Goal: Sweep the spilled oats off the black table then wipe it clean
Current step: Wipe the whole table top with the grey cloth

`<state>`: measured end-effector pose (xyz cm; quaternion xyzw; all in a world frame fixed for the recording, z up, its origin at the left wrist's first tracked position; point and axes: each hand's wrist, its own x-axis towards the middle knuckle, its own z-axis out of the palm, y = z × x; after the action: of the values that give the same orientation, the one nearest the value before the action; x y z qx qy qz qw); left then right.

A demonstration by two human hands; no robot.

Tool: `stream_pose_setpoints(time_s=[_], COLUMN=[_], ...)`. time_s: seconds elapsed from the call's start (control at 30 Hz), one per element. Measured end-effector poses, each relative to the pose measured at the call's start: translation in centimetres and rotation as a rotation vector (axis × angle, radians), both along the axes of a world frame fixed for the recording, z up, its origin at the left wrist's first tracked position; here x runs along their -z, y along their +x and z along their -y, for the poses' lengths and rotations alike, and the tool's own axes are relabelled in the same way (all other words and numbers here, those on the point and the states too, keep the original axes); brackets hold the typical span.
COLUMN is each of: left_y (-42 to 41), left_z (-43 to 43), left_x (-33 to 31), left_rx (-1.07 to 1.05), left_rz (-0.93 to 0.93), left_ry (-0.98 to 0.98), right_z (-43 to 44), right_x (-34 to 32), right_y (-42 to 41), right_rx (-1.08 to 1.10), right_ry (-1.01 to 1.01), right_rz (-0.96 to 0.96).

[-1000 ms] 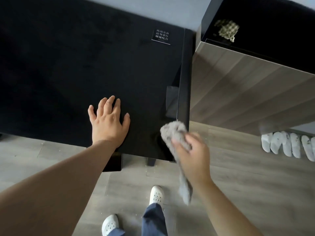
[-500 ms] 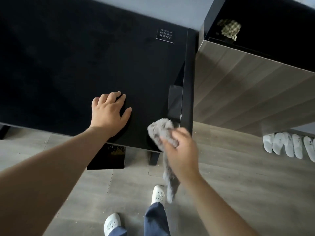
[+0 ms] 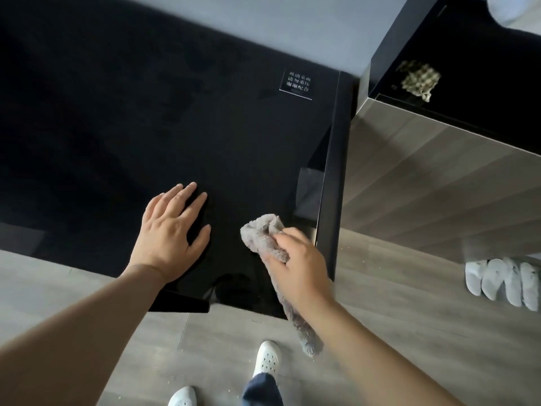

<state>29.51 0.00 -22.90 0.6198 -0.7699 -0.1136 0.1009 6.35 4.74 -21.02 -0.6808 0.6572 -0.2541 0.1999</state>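
The glossy black table (image 3: 175, 118) fills the upper left of the head view. My left hand (image 3: 171, 230) lies flat on its near part, fingers straight. To its right my right hand (image 3: 298, 265) grips a grey cloth (image 3: 260, 234), bunched on the table near the front right corner; the cloth's tail hangs down past the edge toward the floor. No oats show on the tabletop. A few pale specks lie on the wood floor (image 3: 366, 250) beside the table's right edge.
A small label (image 3: 297, 85) sits at the table's far right. A wood-sided cabinet (image 3: 424, 177) stands right, a crumpled patterned cloth (image 3: 418, 79) on its black top. White slippers (image 3: 503, 281) line the floor. My feet in white shoes (image 3: 266, 358) stand below.
My right hand has carried the cloth from off the front edge onto the table near its right corner. My left hand's fingers curled briefly and now lie flat again.
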Motion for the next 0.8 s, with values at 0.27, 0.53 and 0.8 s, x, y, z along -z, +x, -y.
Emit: stream_pose_setpoints(time_s=[0.27, 0.53, 0.8], left_y=[-0.3, -0.3, -0.1], left_z=[0.1, 0.2, 0.2], left_x=[-0.1, -0.1, -0.2], left_rx=[-0.014, -0.013, -0.013], left_rz=[-0.014, 0.022, 0.026], left_ry=[0.009, 0.043, 0.038], right_z=[16.9, 4.7, 12.7], right_x=[0.0, 0.3, -2.1], right_y=[-8.7, -2.5, -5.0], right_rx=[0.497, -0.016, 0.208], right_ry=[-0.025, 0.121, -0.041], right_rz=[-0.071, -0.027, 0.240])
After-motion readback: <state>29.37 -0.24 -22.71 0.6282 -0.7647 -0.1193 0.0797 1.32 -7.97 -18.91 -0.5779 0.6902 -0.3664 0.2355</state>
